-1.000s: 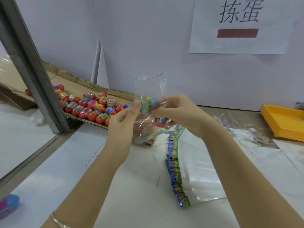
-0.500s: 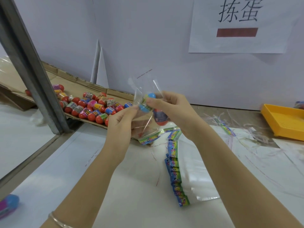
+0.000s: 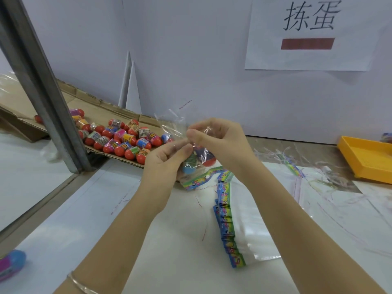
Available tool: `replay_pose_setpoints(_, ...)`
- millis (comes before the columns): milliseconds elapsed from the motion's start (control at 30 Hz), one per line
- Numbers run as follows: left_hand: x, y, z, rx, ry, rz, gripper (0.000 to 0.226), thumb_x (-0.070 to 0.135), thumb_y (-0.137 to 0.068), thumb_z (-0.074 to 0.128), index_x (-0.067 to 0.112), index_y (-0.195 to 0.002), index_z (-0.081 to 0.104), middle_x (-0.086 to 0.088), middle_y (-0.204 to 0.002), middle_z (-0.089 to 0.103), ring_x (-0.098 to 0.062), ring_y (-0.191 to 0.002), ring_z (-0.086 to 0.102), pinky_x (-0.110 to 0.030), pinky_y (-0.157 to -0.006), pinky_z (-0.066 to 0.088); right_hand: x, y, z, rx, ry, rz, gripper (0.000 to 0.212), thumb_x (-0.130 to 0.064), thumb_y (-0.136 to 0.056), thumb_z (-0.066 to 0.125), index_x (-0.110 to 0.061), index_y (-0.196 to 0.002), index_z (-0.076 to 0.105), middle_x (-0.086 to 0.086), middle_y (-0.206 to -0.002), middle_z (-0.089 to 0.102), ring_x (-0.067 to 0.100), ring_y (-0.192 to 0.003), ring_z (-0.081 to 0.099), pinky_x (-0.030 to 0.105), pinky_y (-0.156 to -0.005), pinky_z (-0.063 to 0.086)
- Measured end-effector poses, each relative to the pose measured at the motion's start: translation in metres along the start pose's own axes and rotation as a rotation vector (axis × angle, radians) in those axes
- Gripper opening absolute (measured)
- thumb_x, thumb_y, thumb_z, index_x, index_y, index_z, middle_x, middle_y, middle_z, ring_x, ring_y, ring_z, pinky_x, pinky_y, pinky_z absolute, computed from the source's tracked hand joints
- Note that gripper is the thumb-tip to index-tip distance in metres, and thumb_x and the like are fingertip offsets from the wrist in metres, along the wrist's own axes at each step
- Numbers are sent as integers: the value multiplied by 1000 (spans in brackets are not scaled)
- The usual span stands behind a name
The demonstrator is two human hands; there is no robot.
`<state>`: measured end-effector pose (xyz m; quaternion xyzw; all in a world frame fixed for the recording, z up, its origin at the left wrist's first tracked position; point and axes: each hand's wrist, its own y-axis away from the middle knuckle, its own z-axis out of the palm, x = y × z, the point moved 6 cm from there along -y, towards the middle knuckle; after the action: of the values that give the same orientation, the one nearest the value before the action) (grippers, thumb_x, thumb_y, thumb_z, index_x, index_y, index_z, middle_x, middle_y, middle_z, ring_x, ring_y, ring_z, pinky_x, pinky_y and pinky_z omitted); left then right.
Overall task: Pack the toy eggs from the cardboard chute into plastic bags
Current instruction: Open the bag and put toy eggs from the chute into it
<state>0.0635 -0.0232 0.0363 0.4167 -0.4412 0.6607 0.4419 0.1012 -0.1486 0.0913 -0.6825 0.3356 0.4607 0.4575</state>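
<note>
The blue-ended egg [image 3: 189,167] that sat at the bag's mouth half a second ago has dropped to the bottom of the plastic bag [image 3: 170,124], beside a red egg [image 3: 208,160], and both hands have sunk a little toward the table. The left hand [image 3: 163,164] pinches the film at the side with thumb and curled fingers. The right hand [image 3: 220,141] has its fingers curled and nips the film near the open mouth, whose flap stands up loose above them. The bag looks thin, soft and slippery, and the eggs light, hard and prone to roll, so a hold high on the film near the mouth likely keeps them from spilling. More toy eggs [image 3: 127,143] lie heaped at the low end of the cardboard chute [image 3: 101,114], just behind the left hand. A fanned stack of empty bags [image 3: 233,228] lies on the table [image 3: 89,219] under the right forearm. Loose plastic strips [image 3: 275,154] and a yellow tray [image 3: 364,158] sit to the right. A slanting metal post [image 3: 42,85] crosses the chute's upper part, which may hinder reaching the eggs there.
</note>
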Motion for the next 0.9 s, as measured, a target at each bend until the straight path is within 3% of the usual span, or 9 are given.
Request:
replay_pose_setpoints(67,1,-2,-6,68,21,12,20,23,-69,68,20,-86,78,-3,-85,77,-14,-79,73,-24,-61,58,2,-1,2,-91,3,60,14,-23,-82,74,-21,-95,69,22,-86,68,20,-69,63,38,-60,57)
replay_pose_setpoints(100,1,-2,-8,87,30,19,23,22,-69,68,16,-90,76,-3,-85,77,-13,-79,73,-22,-60,57,4,-1,2,-137,3,87,15,-22,-81,75,-22,-95,68,19,-87,70,18,-70,66,34,-59,57)
replay_pose_setpoints(167,1,-3,-11,102,86,28,28,19,-69,69,11,-95,74,-6,-86,77,-14,-79,73,-21,-60,57,6,-1,0,-177,-8,88,13,-14,-80,75,-19,-90,69,5,-74,72,14,-66,69,26,-60,57)
replay_pose_setpoints(333,-2,-5,-8,14,135,-43,42,30,-58,78,11,-94,77,-8,-89,76,-20,-79,73,-32,-68,61,12,-4,-2,-114,-121,64,14,-13,-64,81,-14,-75,72,8,-72,70,24,-70,64,43,-77,56)
replay_pose_setpoints(433,-4,-3,-6,-2,53,-62,29,36,-52,79,17,-74,80,-7,-78,76,-18,-68,72,-27,-60,59,18,-7,-1,-95,-161,82,18,0,-76,74,-16,-68,72,1,-65,69,13,-60,65,23,-60,55)
replay_pose_setpoints(633,-4,-5,-17,70,3,-116,51,37,-40,85,17,-85,76,-9,-86,76,-25,-82,74,-33,-67,58,28,-3,15,-53,-339,153,8,-4,-80,71,-12,-78,72,5,-73,72,16,-67,69,23,-59,56)
replay_pose_setpoints(733,4,-8,-32,157,77,-76,47,30,-44,84,15,-88,76,-10,-88,76,-24,-81,73,-32,-65,60,37,-7,19,17,-415,201,18,-21,-90,64,-18,-107,68,2,-97,70,15,-85,67,24,-70,56)
replay_pose_setpoints(800,9,-10,-48,246,174,-57,47,23,-55,81,11,-100,73,-11,-91,75,-23,-82,73,-32,-66,61,43,-12,16,74,-86,148,25,-15,-95,56,-28,-116,62,-2,-113,63,14,-101,61,18,-81,51)
replay_pose_setpoints(900,11,-12,-62,281,227,-22,37,12,-70,75,19,-106,70,-4,-88,76,-17,-78,74,-28,-59,60,48,-12,46,-271,643,-45,39,-8,-90,54,-24,-124,62,5,-112,62,19,-104,55,22,-85,43)
